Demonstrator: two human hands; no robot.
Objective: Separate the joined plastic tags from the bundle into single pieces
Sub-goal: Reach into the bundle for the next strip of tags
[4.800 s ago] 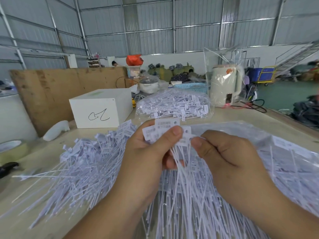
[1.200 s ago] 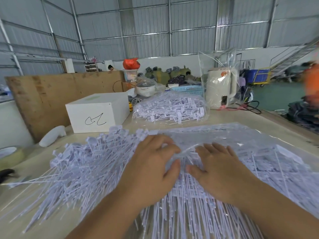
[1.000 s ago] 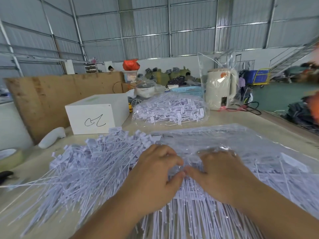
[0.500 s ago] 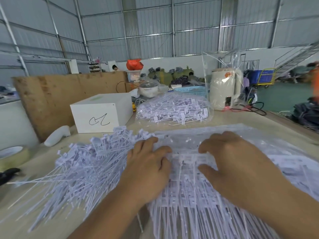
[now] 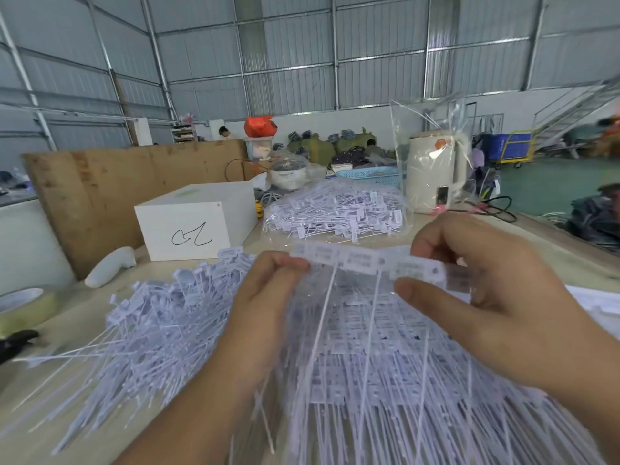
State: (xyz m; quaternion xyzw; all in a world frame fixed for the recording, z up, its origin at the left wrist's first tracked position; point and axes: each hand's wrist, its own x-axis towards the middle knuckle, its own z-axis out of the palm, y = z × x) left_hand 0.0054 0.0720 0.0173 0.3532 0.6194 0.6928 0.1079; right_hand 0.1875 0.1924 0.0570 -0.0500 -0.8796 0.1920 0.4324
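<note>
Above the bundle: joined tag strip, tails hanging
Left hand: pinches strip's left end
Right hand: pinches right end

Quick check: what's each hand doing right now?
Left hand: pinches the tag strip's left end.
Right hand: pinches its right end.

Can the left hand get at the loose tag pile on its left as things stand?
Probably yes, once freed: the left hand pinches one end of the joined tag strip, but the loose tag pile lies right beside it with nothing between.
</note>
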